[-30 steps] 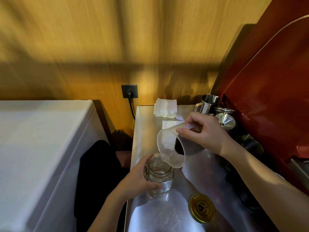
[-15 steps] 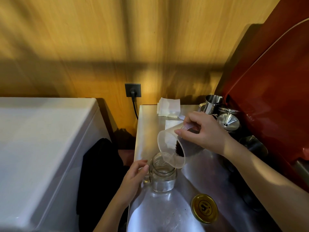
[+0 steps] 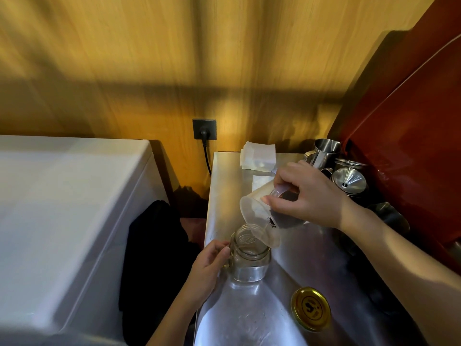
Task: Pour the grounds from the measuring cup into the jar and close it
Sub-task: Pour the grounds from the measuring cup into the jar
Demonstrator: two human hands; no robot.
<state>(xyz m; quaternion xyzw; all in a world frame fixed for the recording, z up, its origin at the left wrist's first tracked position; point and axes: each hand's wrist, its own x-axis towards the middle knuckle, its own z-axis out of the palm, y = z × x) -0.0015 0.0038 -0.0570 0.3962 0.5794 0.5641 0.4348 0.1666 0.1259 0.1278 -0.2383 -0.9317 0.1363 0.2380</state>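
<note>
An open glass jar (image 3: 249, 260) with a handle stands upright on the steel counter (image 3: 311, 258). My left hand (image 3: 208, 268) holds it at the handle side. My right hand (image 3: 309, 196) grips a clear plastic measuring cup (image 3: 259, 221) by its handle, tipped steeply with its rim over the jar's mouth. A small dark patch of grounds (image 3: 272, 223) clings inside the cup. The gold metal lid (image 3: 310, 308) lies flat on the counter, to the right of the jar and nearer me.
Steel pitchers (image 3: 324, 152) and a funnel (image 3: 349, 182) stand at the back right beside a red machine (image 3: 411, 158). White paper filters (image 3: 259, 156) lie at the counter's back. A white appliance (image 3: 62, 208) and a dark cloth (image 3: 154, 245) are on the left.
The cup has tipped further over the jar and far fewer grounds show inside it. My left hand shifted from around the jar's body to its handle side.
</note>
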